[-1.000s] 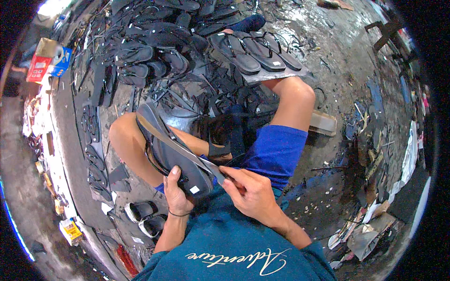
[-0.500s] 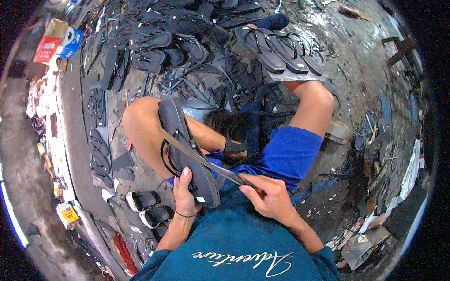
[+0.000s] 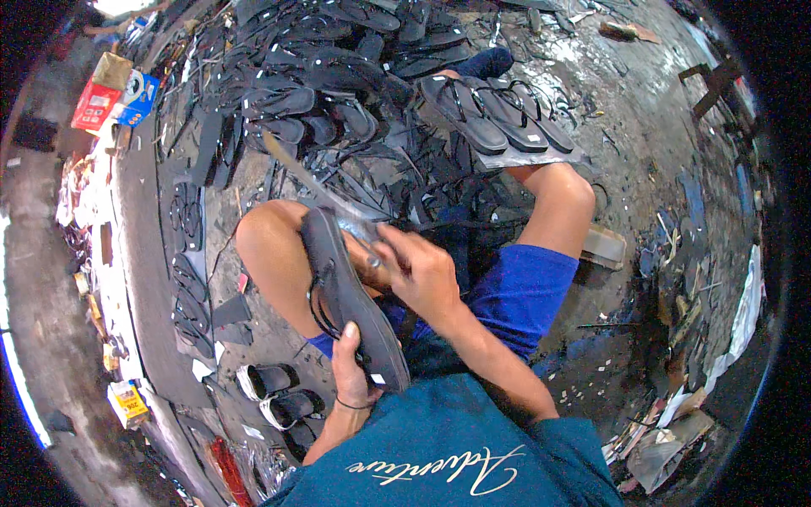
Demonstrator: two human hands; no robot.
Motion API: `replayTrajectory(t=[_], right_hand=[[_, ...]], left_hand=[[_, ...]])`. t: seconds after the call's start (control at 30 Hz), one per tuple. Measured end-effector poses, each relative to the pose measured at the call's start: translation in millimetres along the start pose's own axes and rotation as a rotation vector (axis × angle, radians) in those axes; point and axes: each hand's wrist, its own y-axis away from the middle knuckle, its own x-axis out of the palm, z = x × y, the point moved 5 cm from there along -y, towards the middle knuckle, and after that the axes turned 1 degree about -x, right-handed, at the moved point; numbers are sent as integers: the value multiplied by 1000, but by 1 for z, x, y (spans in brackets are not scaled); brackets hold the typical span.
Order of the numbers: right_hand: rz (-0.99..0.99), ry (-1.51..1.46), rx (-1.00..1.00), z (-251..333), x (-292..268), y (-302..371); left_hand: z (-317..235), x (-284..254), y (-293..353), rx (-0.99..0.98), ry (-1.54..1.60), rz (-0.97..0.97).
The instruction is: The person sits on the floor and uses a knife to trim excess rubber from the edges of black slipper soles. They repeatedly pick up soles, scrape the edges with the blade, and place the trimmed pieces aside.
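My left hand (image 3: 351,372) grips a black thong sandal (image 3: 353,296) near its end by my body, thumb on top and fingers underneath. The sandal stands tilted along my bent left leg, its straps on the left side and a small white label near the gripped end. My right hand (image 3: 422,272) is closed round the handle end of a long thin knife (image 3: 314,184), just right of the sandal's upper half. Its narrow blade reaches up and left past the sandal's far end, blurred by motion. Whether the blade touches the sandal I cannot tell.
Several finished-looking sandals (image 3: 490,127) lie on a flat sheet over my right leg. Beyond is a heap of black sandals (image 3: 296,63) among rubber scraps. White-edged slippers (image 3: 274,393) sit at the lower left. A red box (image 3: 101,95) stands far left, a pale block (image 3: 604,248) right.
My right hand has swung up and away from my body with the knife, whose blade has left its place across the sandal. My left hand and the sandal have shifted slightly right and nearer.
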Motion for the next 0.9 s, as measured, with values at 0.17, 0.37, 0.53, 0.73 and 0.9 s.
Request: replayTrajectory(t=[0.17, 0.37, 0.53, 0.73, 0.9], right_hand=[[225, -497, 449, -2, 0, -4], [269, -389, 292, 34, -31, 4], [146, -316, 302, 45, -40, 14], [95, -83, -62, 26, -98, 50], [329, -122, 56, 17, -82, 98]], left_hand=[[21, -35, -10, 79, -63, 47], [-14, -27, -31, 244, -491, 344], [-108, 26, -42, 485, -283, 33], [-163, 17, -21, 388, -401, 79], [-140, 10, -19, 254, -309, 154]])
